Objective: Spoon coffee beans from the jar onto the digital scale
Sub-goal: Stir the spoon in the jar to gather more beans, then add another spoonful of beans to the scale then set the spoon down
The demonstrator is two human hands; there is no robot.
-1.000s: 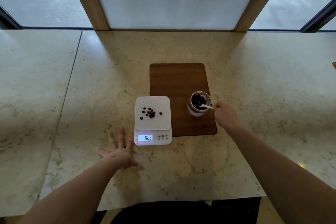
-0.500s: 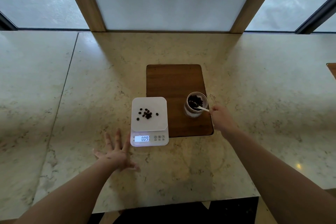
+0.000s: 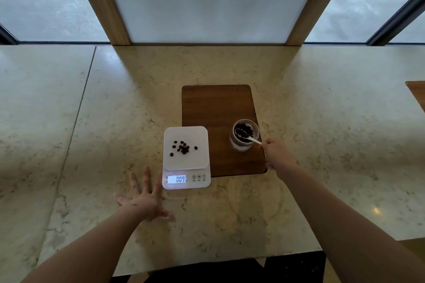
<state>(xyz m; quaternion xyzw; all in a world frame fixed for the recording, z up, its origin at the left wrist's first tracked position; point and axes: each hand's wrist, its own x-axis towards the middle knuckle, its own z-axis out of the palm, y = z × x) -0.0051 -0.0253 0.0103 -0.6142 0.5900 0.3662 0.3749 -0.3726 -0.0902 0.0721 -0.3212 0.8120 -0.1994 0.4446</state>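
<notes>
A white digital scale [image 3: 186,161] sits on the marble counter with several coffee beans [image 3: 182,147] on its platform; its lit display reads 009. To its right a small glass jar [image 3: 245,135] of dark beans stands on a dark wooden board [image 3: 218,105]. My right hand [image 3: 277,156] grips the handle of a white spoon [image 3: 249,139], whose bowl holds beans at the jar's mouth. My left hand [image 3: 145,200] lies flat on the counter, fingers spread, just left of the scale's front corner.
The marble counter [image 3: 322,122] runs wide to both sides, with a seam on the left. A wooden-framed panel and windows stand along the far edge. The corner of another wooden board [image 3: 417,92] shows at the right edge. The counter's near edge lies below my forearms.
The spoon's bowl has lifted from among the beans to the jar's mouth with beans in it. My left hand stays flat. The view has shifted slightly.
</notes>
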